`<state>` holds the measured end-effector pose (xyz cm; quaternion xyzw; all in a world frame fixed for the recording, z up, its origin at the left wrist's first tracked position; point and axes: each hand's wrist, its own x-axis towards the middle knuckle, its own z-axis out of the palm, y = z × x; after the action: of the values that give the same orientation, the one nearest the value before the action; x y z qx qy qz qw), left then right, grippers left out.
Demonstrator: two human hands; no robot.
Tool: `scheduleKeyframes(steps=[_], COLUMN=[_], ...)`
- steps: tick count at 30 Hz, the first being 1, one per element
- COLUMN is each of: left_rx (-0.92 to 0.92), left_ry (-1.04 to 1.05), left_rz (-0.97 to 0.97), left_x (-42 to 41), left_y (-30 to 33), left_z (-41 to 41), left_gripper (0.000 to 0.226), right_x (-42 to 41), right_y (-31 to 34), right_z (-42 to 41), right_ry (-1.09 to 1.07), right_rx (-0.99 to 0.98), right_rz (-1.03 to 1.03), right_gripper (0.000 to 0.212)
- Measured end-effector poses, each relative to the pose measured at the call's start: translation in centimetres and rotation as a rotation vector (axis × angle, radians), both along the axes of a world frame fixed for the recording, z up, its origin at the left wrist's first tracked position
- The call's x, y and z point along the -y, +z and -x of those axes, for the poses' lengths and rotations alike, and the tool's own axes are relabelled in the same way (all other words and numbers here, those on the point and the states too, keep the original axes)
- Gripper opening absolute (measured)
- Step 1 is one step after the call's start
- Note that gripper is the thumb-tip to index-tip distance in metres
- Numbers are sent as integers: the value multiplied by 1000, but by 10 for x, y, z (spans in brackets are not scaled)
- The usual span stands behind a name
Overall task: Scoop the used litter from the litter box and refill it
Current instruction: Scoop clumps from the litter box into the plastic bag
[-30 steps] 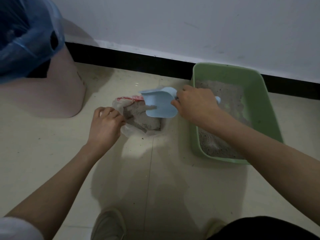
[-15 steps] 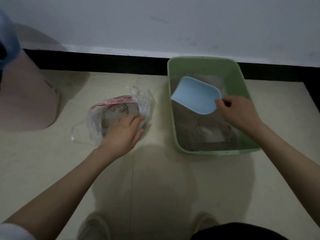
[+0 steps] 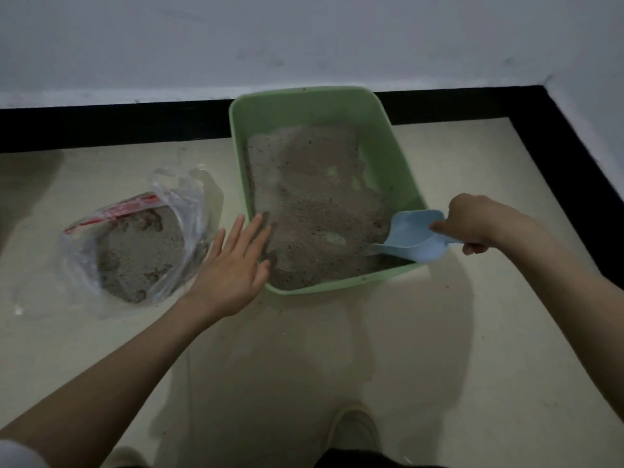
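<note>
- While the litter box (image 3: 378,130) sits on the floor against the dark skirting, near the room's right corner, its grey litter (image 3: 314,204) is heaped unevenly, with bare green patches showing through.
- A spill looks the likeliest fault: the blue scoop (image 3: 413,236) is entering at the box's near right corner, close to the rim, so a fast lift could tip grains over the near edge onto the floor.
- The box might also slide or tilt if the scoop is pushed hard, since nothing grips it firmly.
- The plastic bag (image 3: 192,201) of used litter lies slumped and open, just left of the box; it could collapse or shed its contents.
- The right hand (image 3: 472,222) is closed around the scoop's handle.
- The left hand (image 3: 236,265) is spread wide and empty, fingers at the box's left wall; actual contact is unclear.
</note>
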<state>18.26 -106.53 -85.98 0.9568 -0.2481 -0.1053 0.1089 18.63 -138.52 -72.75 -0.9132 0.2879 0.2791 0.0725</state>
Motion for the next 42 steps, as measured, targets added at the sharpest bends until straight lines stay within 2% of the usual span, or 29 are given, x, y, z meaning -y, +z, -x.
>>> scheduleKeyframes(steps=[2, 5, 7, 8, 9, 11, 13, 15, 17, 23, 27, 31, 36, 42], left_rx=[-4, -1, -2, -1, 0, 1, -2, -1, 2, 60, 98, 159, 241, 202], left_ry=[43, 69, 77, 83, 88, 92, 93, 99, 103, 59, 50, 54, -197, -155], left_rz=[48, 74, 84, 88, 93, 98, 112, 133, 143, 90, 34, -34, -157, -122], left_x=[4, 8, 7, 7, 8, 9, 9, 9, 10, 9, 7, 12, 20, 23], left_y=[-1, -2, -2, -3, -3, -4, -5, -5, -5, -4, -2, 0, 2, 0], left_z=[3, 5, 6, 6, 6, 5, 6, 7, 7, 6, -2, -20, -44, -43], left_gripper=[72, 72, 73, 73, 72, 72, 72, 71, 71, 68, 71, 70, 65, 67], right_x=[0, 0, 10, 13, 11, 9, 4, 0, -3, -17, -25, -34, -44, -45], right_y=[-3, -10, -19, -24, -26, -25, -28, -39, -48, -69, -85, -97, -109, -122], right_z=[-8, -18, -23, -22, -17, -9, 1, 10, 12, -12, -33, -62, -99, -142], right_ry=[-25, -129, -164, -35, 30, -152, -236, -405, -474, -673, -817, -819, -772, -803], right_rx=[-38, -115, -145, -194, -165, -94, 23, 73, 141, 289, 313, 344, 381, 409], right_rz=[-54, -293, -318, -251, -204, -355, -327, -343, -359, -543, -718, -743, -732, -736], right_gripper=[27, 24, 12, 12, 15, 19, 28, 22, 13, 11, 31, 37, 39, 39])
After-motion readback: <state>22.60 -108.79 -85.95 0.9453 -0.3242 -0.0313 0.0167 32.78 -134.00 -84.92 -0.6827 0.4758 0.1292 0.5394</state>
